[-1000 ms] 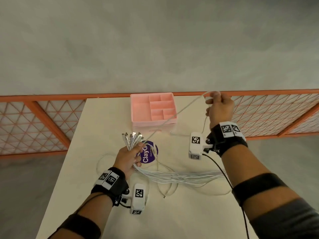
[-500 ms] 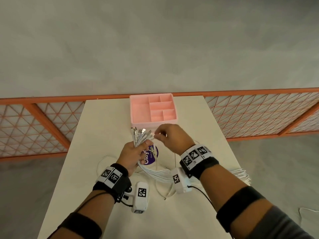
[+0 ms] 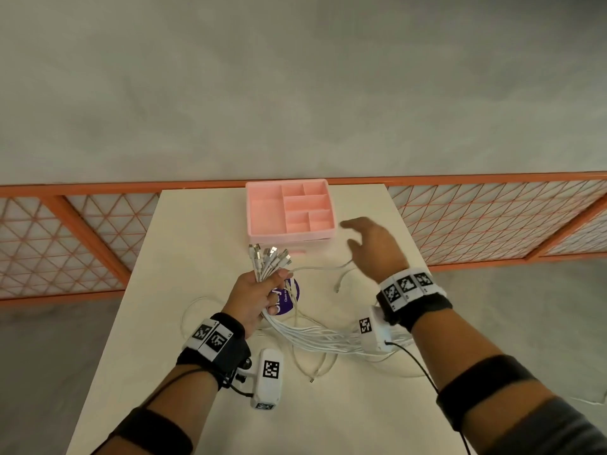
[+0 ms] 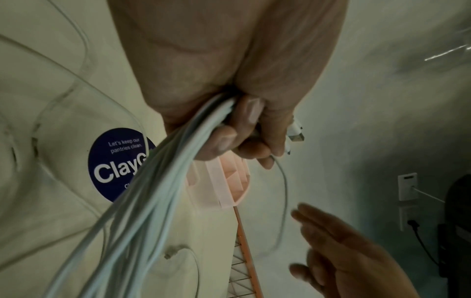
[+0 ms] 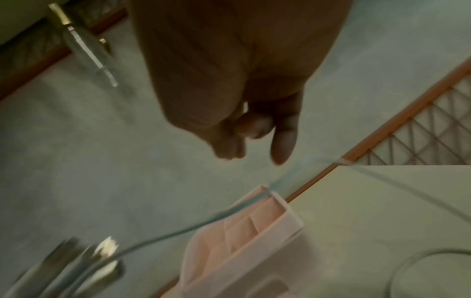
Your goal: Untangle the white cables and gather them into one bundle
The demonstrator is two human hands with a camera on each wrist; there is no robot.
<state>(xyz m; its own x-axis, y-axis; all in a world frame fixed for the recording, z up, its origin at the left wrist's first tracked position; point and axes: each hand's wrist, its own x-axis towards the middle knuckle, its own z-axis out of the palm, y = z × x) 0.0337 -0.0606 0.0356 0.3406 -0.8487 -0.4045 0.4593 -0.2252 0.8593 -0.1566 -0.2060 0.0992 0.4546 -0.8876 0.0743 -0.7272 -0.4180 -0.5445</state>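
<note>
My left hand (image 3: pixel 259 293) grips a bundle of white cables (image 3: pixel 322 338) just below their USB plugs (image 3: pixel 270 254), which fan out upward above the fist. In the left wrist view the fingers (image 4: pixel 244 129) curl round the bundle of cables (image 4: pixel 153 191). The cable lengths trail right across the table under my right wrist. My right hand (image 3: pixel 368 241) hovers open to the right of the plugs, holding nothing; one loose cable (image 3: pixel 315 268) arcs from the bundle toward it. In the right wrist view the fingers (image 5: pixel 280 141) hang relaxed above that cable (image 5: pixel 203 219).
A pink compartment tray (image 3: pixel 262 215) stands at the far middle of the cream table (image 3: pixel 197 231). A round purple sticker (image 3: pixel 290 295) lies under the cables. More loose cable loops (image 3: pixel 312 366) lie near the front. An orange lattice fence (image 3: pixel 492 218) runs behind the table.
My right hand pulled one cable up and right, brought it to the bundle in my left hand, then let go and moved right, now open. The left hand has kept its grip.
</note>
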